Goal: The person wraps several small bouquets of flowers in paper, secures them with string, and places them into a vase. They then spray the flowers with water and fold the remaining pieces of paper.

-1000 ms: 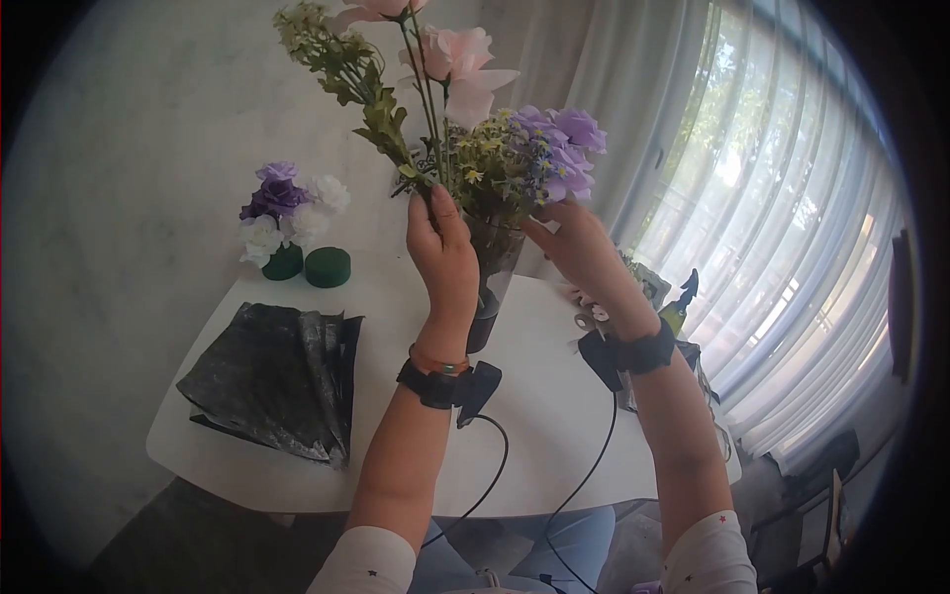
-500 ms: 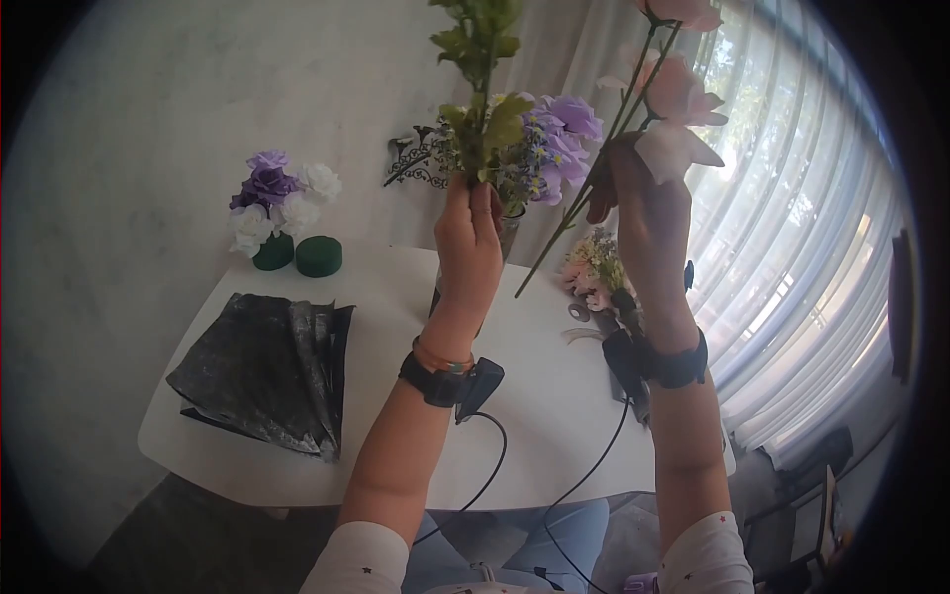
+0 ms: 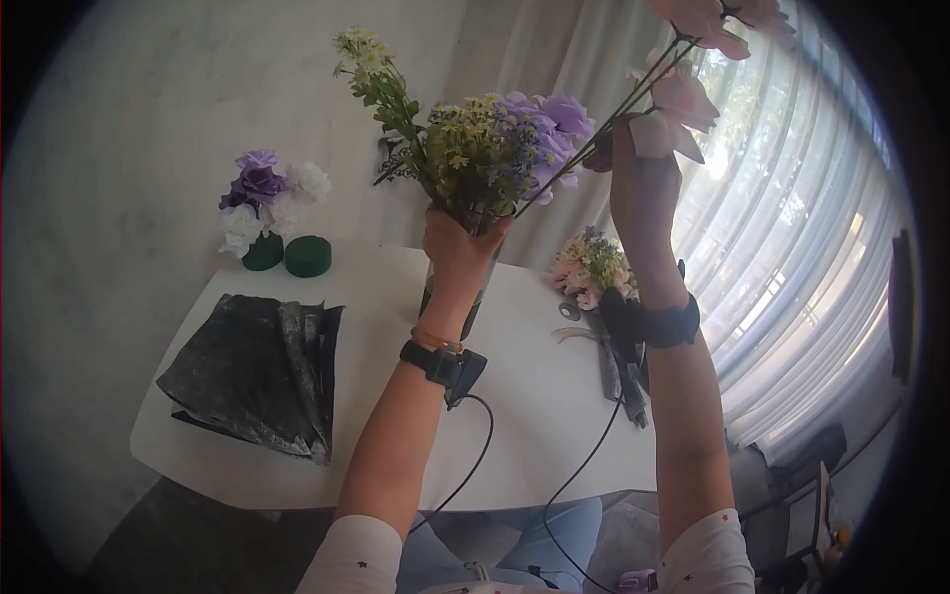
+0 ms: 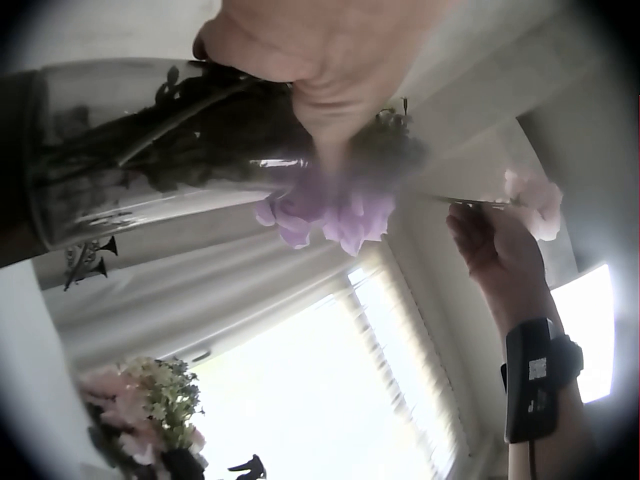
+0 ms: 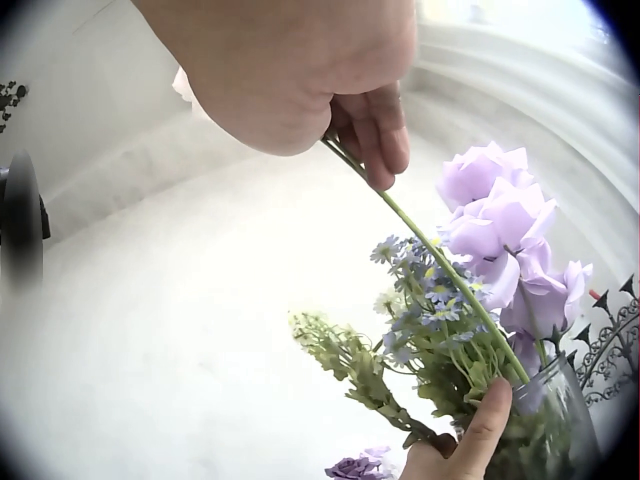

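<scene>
My left hand (image 3: 461, 252) grips a clear glass vase (image 4: 110, 150) near its rim, thumb along the edge in the right wrist view. Light purple flowers (image 5: 495, 220), small blue blossoms (image 5: 440, 300) and a green sprig with pale tips (image 3: 381, 94) stand in the vase; the sprig leans out left beside this hand. Up and to the right, my right hand (image 3: 645, 198) pinches the long green stems (image 5: 440, 255) of pink flowers (image 3: 683, 99). Those stems slant down leftward, their lower end at the vase mouth in the right wrist view.
A black wrapping sheet (image 3: 252, 371) lies on the white table (image 3: 534, 436). Behind it are dark purple and white flowers (image 3: 259, 183) and a green foam block (image 3: 308, 255). A pink bouquet (image 3: 594, 272) lies at the right, before the curtained window (image 3: 792, 247).
My right hand took the pink flowers from my left and carried them right, then tilted their stems toward the vase. My left hand lowered the green sprig to the vase and now grips the vase.
</scene>
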A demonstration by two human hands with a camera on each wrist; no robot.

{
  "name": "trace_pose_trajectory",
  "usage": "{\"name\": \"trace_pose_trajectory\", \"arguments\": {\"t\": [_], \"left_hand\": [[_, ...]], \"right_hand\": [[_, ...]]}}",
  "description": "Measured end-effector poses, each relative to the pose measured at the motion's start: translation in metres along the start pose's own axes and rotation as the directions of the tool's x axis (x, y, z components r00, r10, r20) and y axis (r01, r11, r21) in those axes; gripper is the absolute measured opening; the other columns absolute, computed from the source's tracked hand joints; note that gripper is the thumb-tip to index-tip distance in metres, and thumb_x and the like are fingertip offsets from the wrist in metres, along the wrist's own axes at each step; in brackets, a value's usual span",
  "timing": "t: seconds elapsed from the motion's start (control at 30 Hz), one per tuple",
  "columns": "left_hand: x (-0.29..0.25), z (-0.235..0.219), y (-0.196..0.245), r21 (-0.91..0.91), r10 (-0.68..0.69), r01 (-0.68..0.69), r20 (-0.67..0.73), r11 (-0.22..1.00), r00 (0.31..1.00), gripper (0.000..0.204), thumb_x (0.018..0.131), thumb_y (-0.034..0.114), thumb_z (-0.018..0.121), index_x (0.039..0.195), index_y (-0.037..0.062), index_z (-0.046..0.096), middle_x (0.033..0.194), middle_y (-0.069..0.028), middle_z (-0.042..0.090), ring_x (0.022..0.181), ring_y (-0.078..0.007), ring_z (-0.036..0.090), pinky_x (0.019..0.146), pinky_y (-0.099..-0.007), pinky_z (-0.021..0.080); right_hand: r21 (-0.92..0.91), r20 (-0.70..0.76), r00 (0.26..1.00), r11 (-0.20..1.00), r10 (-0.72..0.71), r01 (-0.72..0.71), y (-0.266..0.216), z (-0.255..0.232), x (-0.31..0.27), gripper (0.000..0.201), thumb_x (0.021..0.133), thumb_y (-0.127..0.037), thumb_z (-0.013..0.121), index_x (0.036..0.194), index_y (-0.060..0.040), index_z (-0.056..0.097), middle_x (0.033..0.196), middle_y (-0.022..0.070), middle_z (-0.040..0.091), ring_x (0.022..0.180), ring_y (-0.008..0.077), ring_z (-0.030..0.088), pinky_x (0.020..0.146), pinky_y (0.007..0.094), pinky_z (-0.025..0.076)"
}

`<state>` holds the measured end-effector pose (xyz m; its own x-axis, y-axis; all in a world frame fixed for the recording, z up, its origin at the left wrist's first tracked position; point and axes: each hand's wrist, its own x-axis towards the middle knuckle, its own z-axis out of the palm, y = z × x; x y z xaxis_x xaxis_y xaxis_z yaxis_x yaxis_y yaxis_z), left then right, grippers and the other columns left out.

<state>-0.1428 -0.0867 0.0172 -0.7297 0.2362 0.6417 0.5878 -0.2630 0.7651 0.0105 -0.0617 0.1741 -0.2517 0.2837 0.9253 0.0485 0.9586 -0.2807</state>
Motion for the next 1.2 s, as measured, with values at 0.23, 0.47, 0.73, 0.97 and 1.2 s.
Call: {"name": "trace_pose_trajectory", "arguments": {"t": [0.23, 0.47, 0.73, 0.97, 1.2], "left_hand": [[-0.001, 0.006, -0.006, -0.041, 0.044, -0.048, -0.104, 0.998, 0.994, 0.071, 0.073, 0.036, 0.077, 0.107, -0.0118, 0.038, 0.103, -0.026, 0.053, 0.095, -0.0379, 0.056, 0.083, -0.0433, 0.045], [0.0, 0.002, -0.006, -0.026, -0.083, 0.08, -0.097, 0.996, 0.992, 0.054, 0.083, 0.034, 0.066, 0.104, -0.0092, 0.04, 0.101, -0.0268, 0.053, 0.094, -0.041, 0.055, 0.083, -0.0444, 0.043], [0.001, 0.003, -0.007, 0.003, -0.024, 0.025, -0.165, 1.0, 0.986, 0.052, 0.084, 0.037, 0.062, 0.099, -0.0082, 0.042, 0.091, -0.0272, 0.054, 0.088, -0.0437, 0.054, 0.076, -0.0504, 0.043], [0.008, -0.003, -0.017, -0.191, -0.147, 0.112, -0.182, 0.975, 0.972, 0.039, 0.089, 0.029, 0.056, 0.098, -0.006, 0.041, 0.09, -0.0255, 0.055, 0.086, -0.0419, 0.055, 0.078, -0.048, 0.043], [0.012, -0.015, -0.006, -0.33, -0.265, 0.208, -0.139, 0.921, 0.954, 0.042, 0.092, 0.031, 0.055, 0.096, -0.0085, 0.042, 0.089, -0.0223, 0.056, 0.082, -0.0343, 0.056, 0.076, -0.0424, 0.043]], "right_hand": [[0.012, 0.025, 0.999, 1.0, -0.019, 0.019, 0.017, 0.026, 0.003, 0.022, 0.09, -0.013, 0.055, 0.081, 0.0065, 0.06, 0.065, 0.0162, 0.065, 0.061, 0.0258, 0.067, 0.057, 0.0332, 0.051], [-0.016, 0.232, 0.972, 0.999, -0.038, 0.042, 0.041, 0.065, -0.029, 0.013, 0.075, -0.001, 0.053, 0.086, 0.0047, 0.056, 0.072, 0.0244, 0.059, 0.072, 0.0442, 0.058, 0.061, 0.0428, 0.047], [0.015, 0.221, 0.968, 0.993, -0.121, 0.121, 0.049, 0.079, -0.05, 0.013, 0.075, -0.002, 0.053, 0.086, 0.0015, 0.057, 0.079, 0.0246, 0.06, 0.08, 0.0448, 0.057, 0.065, 0.0445, 0.047], [0.016, 0.264, 0.963, 0.998, -0.058, 0.056, 0.071, 0.08, -0.054, 0.007, 0.075, -0.001, 0.052, 0.081, 0.0019, 0.054, 0.079, 0.0219, 0.058, 0.076, 0.0401, 0.057, 0.064, 0.0391, 0.046], [0.222, 0.464, 0.873, 0.974, -0.151, 0.05, 0.093, 0.083, -0.054, 0.006, 0.076, -0.002, 0.055, 0.081, 0.0015, 0.054, 0.076, 0.0151, 0.058, 0.073, 0.0262, 0.061, 0.066, 0.0344, 0.046]]}}
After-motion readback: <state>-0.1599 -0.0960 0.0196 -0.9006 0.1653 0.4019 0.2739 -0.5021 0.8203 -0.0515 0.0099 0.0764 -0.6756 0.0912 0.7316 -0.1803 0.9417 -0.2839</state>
